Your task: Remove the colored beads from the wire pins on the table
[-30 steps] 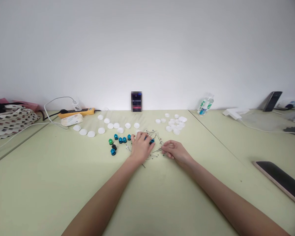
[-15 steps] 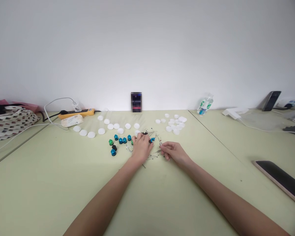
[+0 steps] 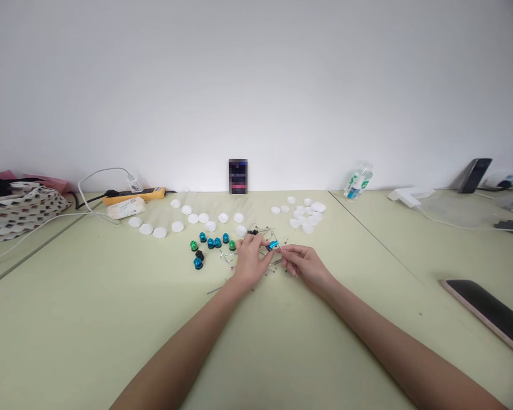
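Observation:
My left hand (image 3: 253,257) is closed, pinching a small shiny blue metal piece (image 3: 273,245) between thumb and fingers. Close beside it, my right hand (image 3: 305,263) pinches a thin metal rod (image 3: 279,247), whose tip meets or nearly meets the blue piece. Thin metal rods and tiny beads lie scattered under and around both hands, some hidden by the fingers. Left of my left hand stand several blue knob-like caps (image 3: 218,243), green ones (image 3: 232,245) and a black one (image 3: 199,255). Silver bent metal pieces (image 3: 226,257) lie nearby.
Clear tubes with white caps (image 3: 177,226) spread behind. Loose white caps (image 3: 308,216) cluster at right. A phone-like screen (image 3: 238,176) leans on the wall. A bottle (image 3: 358,182), yellow power strip (image 3: 156,194), patterned cloth (image 3: 21,210) and dark flat device (image 3: 489,313) lie around.
My left hand has turned and moved slightly right, bringing the blue piece up to the rod in my right hand. My right hand has hardly moved.

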Available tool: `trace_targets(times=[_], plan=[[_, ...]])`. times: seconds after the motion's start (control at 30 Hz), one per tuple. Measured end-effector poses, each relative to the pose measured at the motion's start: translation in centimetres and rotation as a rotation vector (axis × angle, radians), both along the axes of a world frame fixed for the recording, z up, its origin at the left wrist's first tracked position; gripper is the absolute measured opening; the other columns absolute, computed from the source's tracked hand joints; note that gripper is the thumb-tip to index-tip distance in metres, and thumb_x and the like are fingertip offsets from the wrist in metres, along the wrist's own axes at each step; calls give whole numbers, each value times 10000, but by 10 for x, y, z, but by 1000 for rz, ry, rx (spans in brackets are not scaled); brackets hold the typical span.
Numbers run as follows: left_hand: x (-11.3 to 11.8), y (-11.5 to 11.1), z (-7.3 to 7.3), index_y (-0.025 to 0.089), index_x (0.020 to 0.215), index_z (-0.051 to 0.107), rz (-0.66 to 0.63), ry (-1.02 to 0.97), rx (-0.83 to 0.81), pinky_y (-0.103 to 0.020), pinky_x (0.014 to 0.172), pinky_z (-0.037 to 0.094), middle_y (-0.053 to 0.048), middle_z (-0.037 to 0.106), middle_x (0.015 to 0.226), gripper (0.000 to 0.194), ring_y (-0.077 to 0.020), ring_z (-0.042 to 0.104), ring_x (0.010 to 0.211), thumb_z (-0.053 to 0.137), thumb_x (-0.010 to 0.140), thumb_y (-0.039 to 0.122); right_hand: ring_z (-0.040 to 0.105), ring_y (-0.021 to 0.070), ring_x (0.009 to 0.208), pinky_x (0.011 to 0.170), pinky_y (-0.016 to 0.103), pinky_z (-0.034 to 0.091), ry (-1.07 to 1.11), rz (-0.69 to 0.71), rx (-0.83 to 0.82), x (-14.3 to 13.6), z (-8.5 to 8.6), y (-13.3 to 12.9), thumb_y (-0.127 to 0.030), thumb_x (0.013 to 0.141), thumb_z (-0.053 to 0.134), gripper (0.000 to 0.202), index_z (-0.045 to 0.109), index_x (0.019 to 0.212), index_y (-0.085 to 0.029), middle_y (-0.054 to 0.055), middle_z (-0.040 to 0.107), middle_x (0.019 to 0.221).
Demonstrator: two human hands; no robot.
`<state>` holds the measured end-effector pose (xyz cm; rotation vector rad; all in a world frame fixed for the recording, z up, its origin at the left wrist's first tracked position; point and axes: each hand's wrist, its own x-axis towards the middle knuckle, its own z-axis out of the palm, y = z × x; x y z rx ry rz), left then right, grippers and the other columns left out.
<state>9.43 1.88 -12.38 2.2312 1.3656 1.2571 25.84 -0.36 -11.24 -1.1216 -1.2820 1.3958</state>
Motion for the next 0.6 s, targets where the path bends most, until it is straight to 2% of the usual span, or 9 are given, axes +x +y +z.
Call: trace_targets(times=[0.23, 0.37, 0.5, 0.6], plan=[[-2, 0, 3, 199, 793, 523, -60, -34, 15, -332, 770, 333, 5, 607, 836, 107, -163, 551, 798, 611, 754, 246, 410, 44, 407, 401, 208, 293, 22, -8, -34, 1, 0, 0, -441, 679, 676, 321, 664, 789, -140, 10, 565, 627], [-3, 2, 0, 204, 824, 541, -113, -45, 104, -318, 774, 386, -10, 613, 845, 56, -170, 550, 840, 574, 779, 208, 370, 29, 398, 398, 207, 249, 102, 5, -115, 4, -1, 3, -405, 668, 698, 289, 633, 725, -130, 6, 563, 624], [-4, 3, -3, 207, 869, 561, -173, -14, 208, -325, 780, 415, -33, 628, 879, 73, -178, 552, 883, 513, 821, 181, 303, 12, 400, 396, 198, 218, 198, 75, -230, 6, 1, 4, -361, 655, 717, 260, 595, 692, -134, -17, 527, 620], [-4, 3, -4, 210, 894, 575, -181, 11, 233, -335, 754, 432, -46, 623, 843, 96, -191, 554, 867, 496, 838, 215, 300, 17, 401, 394, 199, 221, 176, 90, -216, 6, 2, 2, -383, 648, 719, 292, 564, 672, -137, -16, 524, 610]])
